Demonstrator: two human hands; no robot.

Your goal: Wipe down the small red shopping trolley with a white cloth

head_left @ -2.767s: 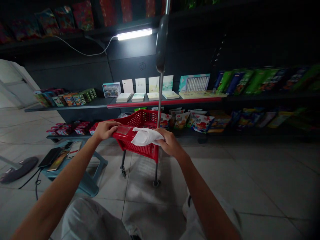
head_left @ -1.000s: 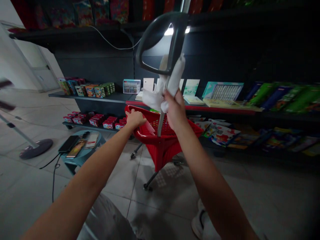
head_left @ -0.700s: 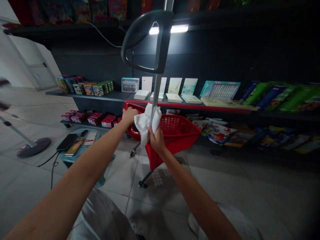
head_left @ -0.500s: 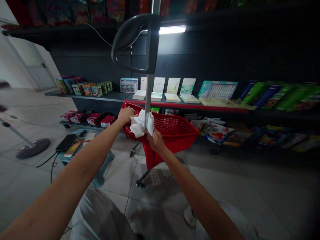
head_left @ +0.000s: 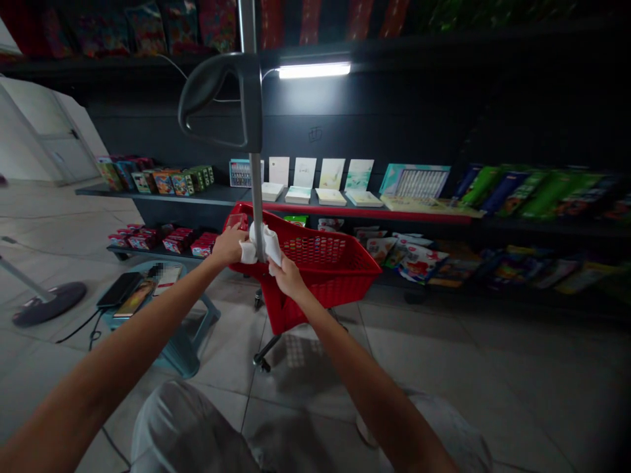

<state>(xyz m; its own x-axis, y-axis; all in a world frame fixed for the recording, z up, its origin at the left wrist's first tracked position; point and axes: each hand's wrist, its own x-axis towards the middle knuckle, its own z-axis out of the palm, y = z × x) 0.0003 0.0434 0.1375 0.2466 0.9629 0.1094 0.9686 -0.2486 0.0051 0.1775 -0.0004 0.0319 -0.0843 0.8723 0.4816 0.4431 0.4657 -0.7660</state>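
A white cloth (head_left: 273, 245) is wrapped around the grey metal pole (head_left: 257, 203) that rises in front of the red shopping cart (head_left: 340, 279). My left hand (head_left: 229, 246) is at the cart's left rim, its fingers closed at the cloth's left end and partly hidden. On the other side of the pole, my right hand (head_left: 288, 276) pinches the lower right end of the cloth. Higher up, a dark grey loop-shaped handle (head_left: 251, 105) is fixed to the pole, above both hands.
Behind the cart runs a dark shelf (head_left: 197, 195) with books, small boxes and snack bags. A blue stool (head_left: 180, 351) at the left carries phones and a black device with cables. Further left stands a round pole base (head_left: 49, 303) on the tiled floor.
The view has shifted, so the pole, cart and shelf appear further left. The cloth, bunched loosely before, now sits narrower around the pole, with its right end drawn out toward my right hand.
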